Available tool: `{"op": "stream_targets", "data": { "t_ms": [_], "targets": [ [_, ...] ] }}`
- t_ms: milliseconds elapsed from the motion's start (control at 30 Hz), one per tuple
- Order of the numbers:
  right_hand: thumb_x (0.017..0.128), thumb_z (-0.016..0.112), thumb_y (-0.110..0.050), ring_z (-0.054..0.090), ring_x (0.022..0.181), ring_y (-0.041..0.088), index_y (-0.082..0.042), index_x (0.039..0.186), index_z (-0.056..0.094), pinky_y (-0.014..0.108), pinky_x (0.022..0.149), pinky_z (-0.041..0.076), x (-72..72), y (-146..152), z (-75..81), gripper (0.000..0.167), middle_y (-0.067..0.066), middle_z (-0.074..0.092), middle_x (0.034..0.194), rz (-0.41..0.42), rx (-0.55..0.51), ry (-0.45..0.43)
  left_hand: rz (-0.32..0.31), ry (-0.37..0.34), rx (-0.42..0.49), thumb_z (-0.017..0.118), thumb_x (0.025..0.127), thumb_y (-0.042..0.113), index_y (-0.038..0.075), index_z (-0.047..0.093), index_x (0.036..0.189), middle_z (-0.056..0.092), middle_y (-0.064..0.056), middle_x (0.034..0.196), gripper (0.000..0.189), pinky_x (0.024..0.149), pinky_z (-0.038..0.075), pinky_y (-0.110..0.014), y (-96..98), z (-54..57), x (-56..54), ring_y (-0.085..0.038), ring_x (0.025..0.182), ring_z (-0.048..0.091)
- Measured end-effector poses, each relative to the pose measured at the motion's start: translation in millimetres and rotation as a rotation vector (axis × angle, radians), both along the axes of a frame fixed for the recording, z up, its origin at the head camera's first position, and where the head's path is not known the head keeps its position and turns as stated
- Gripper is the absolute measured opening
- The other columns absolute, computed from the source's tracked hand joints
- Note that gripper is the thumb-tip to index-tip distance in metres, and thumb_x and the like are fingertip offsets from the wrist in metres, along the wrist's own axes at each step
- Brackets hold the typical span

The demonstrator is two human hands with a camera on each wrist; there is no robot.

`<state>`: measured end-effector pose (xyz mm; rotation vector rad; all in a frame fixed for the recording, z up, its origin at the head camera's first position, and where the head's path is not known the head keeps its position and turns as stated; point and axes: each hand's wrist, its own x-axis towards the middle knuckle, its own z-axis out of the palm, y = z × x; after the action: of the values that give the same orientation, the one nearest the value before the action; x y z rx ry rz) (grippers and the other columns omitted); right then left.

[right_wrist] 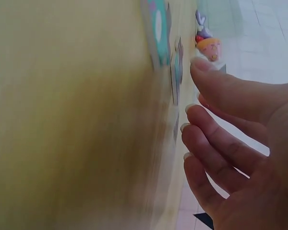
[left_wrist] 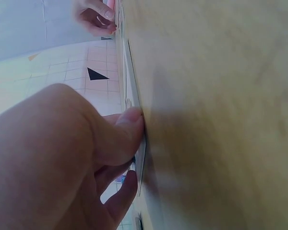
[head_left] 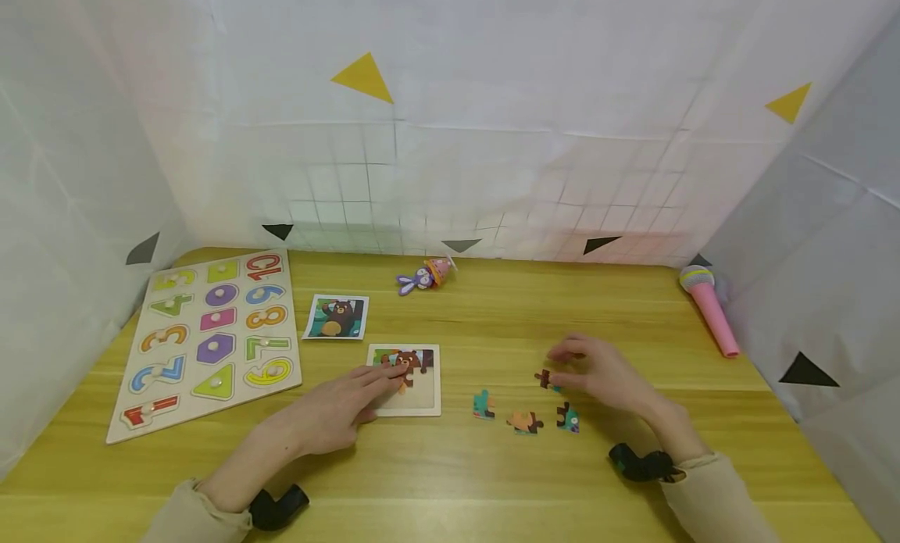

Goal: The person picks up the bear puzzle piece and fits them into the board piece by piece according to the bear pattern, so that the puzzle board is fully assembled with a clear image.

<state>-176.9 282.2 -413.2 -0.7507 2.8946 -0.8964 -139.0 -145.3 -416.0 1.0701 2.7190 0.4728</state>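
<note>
A square jigsaw tray [head_left: 430,402] with a white border lies on the table, with part of a brown bear picture [head_left: 425,359] in its upper area. My left hand [head_left: 326,410] rests on the tray's left side, its fingertips on the bear pieces; the thumb touches the edge in the left wrist view. To the right lie loose pieces: a teal one [head_left: 481,403], an orange one [head_left: 523,422] and a teal-and-brown one [head_left: 568,419]. My right hand [head_left: 601,371] hovers beside a dark brown piece [head_left: 543,378], partly hidden by the thumb. In the right wrist view its fingers are apart, holding nothing.
A picture card of a bear [head_left: 336,318] lies behind the tray. At the left is a wooden number-and-shape board [head_left: 242,371]. A purple rabbit toy [head_left: 425,276] lies at the back, and a pink toy microphone [head_left: 716,316] at the right. White curtains [head_left: 450,160] enclose the table.
</note>
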Motion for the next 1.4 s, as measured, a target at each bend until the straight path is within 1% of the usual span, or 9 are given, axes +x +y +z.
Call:
{"op": "stream_targets", "data": {
  "t_ms": [167, 267, 400, 500, 600, 800, 967, 1400],
  "targets": [
    [0.088, 0.079, -0.025, 0.061, 0.100, 0.017, -0.016, 0.111, 0.072, 0.044, 0.090, 0.053, 1.0, 8.2, 1.4, 0.025, -0.005, 0.067, 0.106, -0.017, 0.008, -0.030, 0.012, -0.018, -0.001, 0.055, 0.100, 0.007, 0.017, 0.038, 0.155, 0.030, 0.002, 0.164, 0.059, 0.119, 0.031, -0.049, 0.4, 0.6, 0.2, -0.026, 0.149, 0.031],
    [0.087, 0.080, -0.026, 0.061, 0.100, 0.016, -0.016, 0.111, 0.073, 0.042, 0.089, 0.054, 1.0, 10.6, 1.6, 0.027, -0.005, 0.067, 0.107, -0.019, 0.016, -0.039, 0.021, -0.029, -0.003, 0.055, 0.100, 0.008, 0.018, 0.037, 0.156, 0.031, 0.002, 0.163, 0.060, 0.118, 0.032, -0.049, 0.6, 0.6, 0.2, -0.026, 0.149, 0.031],
    [0.084, 0.082, -0.027, 0.061, 0.096, 0.015, -0.016, 0.110, 0.073, 0.035, 0.085, 0.054, 0.7, 11.9, 0.9, 0.029, -0.006, 0.067, 0.104, -0.013, 0.021, -0.051, 0.026, -0.032, -0.005, 0.055, 0.100, 0.009, 0.018, 0.038, 0.156, 0.032, 0.002, 0.163, 0.058, 0.118, 0.032, -0.049, 0.6, 0.4, 0.1, -0.026, 0.149, 0.032],
    [0.082, 0.083, -0.031, 0.059, 0.092, 0.014, -0.017, 0.109, 0.074, 0.030, 0.082, 0.053, 0.1, 11.8, -0.8, 0.032, -0.007, 0.065, 0.101, -0.007, 0.022, -0.060, 0.024, -0.027, -0.006, 0.055, 0.101, 0.009, 0.018, 0.039, 0.155, 0.032, 0.002, 0.163, 0.058, 0.118, 0.033, -0.050, 0.3, 0.0, 0.1, -0.026, 0.148, 0.032],
    [0.080, 0.085, -0.034, 0.058, 0.090, 0.014, -0.018, 0.108, 0.074, 0.028, 0.079, 0.051, -0.4, 11.4, -2.3, 0.034, -0.006, 0.064, 0.099, -0.008, 0.025, -0.068, 0.021, -0.022, -0.006, 0.055, 0.101, 0.009, 0.018, 0.039, 0.155, 0.032, 0.002, 0.163, 0.058, 0.118, 0.033, -0.049, 0.1, -0.4, 0.0, -0.026, 0.148, 0.032],
    [0.079, 0.085, -0.035, 0.055, 0.090, 0.015, -0.019, 0.107, 0.073, 0.027, 0.077, 0.049, -0.8, 11.3, -3.6, 0.034, -0.005, 0.062, 0.099, -0.012, 0.034, -0.095, 0.016, -0.021, -0.006, 0.055, 0.101, 0.009, 0.017, 0.038, 0.156, 0.031, 0.002, 0.163, 0.058, 0.118, 0.032, -0.049, 0.1, -0.2, -0.1, -0.026, 0.149, 0.031],
    [0.081, 0.083, -0.036, 0.054, 0.090, 0.014, -0.019, 0.103, 0.072, 0.026, 0.077, 0.048, -0.3, 12.2, -4.1, 0.030, -0.005, 0.062, 0.099, -0.009, 0.021, -0.096, 0.019, -0.018, -0.009, 0.055, 0.100, 0.009, 0.018, 0.037, 0.156, 0.032, 0.002, 0.163, 0.059, 0.118, 0.032, -0.049, 0.3, -0.2, -0.3, -0.025, 0.149, 0.032],
    [0.083, 0.082, -0.030, 0.054, 0.088, 0.013, -0.019, 0.101, 0.072, 0.025, 0.076, 0.048, -0.8, 11.6, -4.2, 0.024, -0.006, 0.061, 0.097, -0.025, 0.027, -0.108, 0.024, -0.026, -0.004, 0.056, 0.100, 0.008, 0.021, 0.035, 0.157, 0.032, 0.003, 0.163, 0.062, 0.118, 0.033, -0.049, 0.4, -1.2, -1.1, -0.025, 0.148, 0.032]
  ]
}}
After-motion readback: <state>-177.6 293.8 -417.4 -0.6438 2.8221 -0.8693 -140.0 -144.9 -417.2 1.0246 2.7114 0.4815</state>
